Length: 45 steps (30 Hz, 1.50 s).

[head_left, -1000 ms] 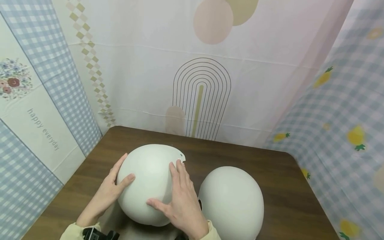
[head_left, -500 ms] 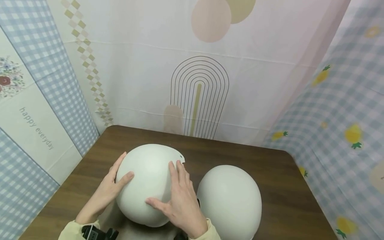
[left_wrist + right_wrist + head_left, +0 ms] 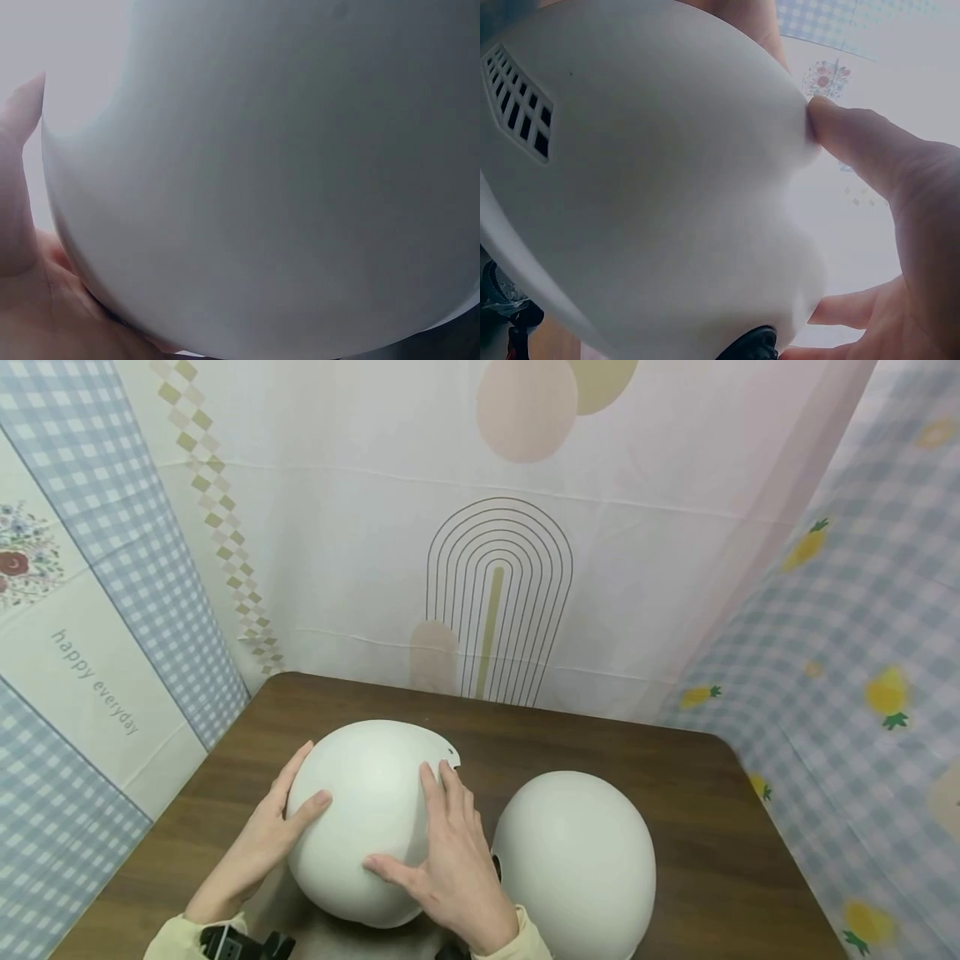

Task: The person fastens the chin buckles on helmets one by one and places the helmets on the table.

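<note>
A smooth white helmet (image 3: 367, 818) stands between both hands on the left of the head view, with small holes by its upper right edge. My left hand (image 3: 258, 843) holds its left side, thumb lying on the shell. On the opposite side my right hand (image 3: 457, 860) grips it with spread fingers and the thumb across the front. In the right wrist view the helmet (image 3: 667, 172) shows a slotted vent (image 3: 521, 105) and a black round part (image 3: 751, 345). Its shell (image 3: 262, 187) fills most of the left wrist view, where the left hand (image 3: 45, 307) cups the edge.
A second white helmet (image 3: 577, 860) sits right beside the right hand on the brown wooden table (image 3: 712, 827). Patterned cloth (image 3: 360, 543) hangs behind the table, with checked cloth (image 3: 847, 635) along the right and more on the left.
The head view has shifted slightly. Both hands keep the same hold on the helmet, and the second helmet stays where it was.
</note>
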Each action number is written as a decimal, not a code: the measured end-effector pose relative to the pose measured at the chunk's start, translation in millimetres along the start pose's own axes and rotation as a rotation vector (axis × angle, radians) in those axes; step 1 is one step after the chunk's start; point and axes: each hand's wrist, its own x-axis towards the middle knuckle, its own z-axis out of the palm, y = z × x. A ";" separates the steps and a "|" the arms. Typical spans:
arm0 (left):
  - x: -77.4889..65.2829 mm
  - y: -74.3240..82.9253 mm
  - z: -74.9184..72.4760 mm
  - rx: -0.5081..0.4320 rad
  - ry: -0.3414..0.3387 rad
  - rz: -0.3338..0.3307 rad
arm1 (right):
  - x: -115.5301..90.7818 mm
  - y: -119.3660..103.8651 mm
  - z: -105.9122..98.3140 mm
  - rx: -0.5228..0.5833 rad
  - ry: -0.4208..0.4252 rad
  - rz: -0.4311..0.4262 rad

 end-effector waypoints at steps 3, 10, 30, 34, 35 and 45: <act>0.1 -1.7 0.2 -0.010 -0.002 -0.007 | -0.5 0.4 0.9 -0.004 0.003 0.000; -1.1 -5.3 1.3 -0.049 -0.004 -0.025 | -1.7 2.0 2.7 0.001 0.010 -0.001; -2.7 -7.8 2.4 -0.055 0.002 -0.070 | -3.5 5.8 7.7 0.043 0.007 0.031; -3.2 -8.6 3.7 -0.065 0.011 -0.078 | -3.7 5.8 8.5 0.044 -0.002 0.041; -3.0 -8.6 3.8 -0.065 0.012 -0.077 | -3.5 5.8 8.7 0.044 -0.001 0.041; 0.7 -6.5 2.3 -0.036 0.023 -0.089 | -0.7 7.8 12.6 0.130 -0.058 0.117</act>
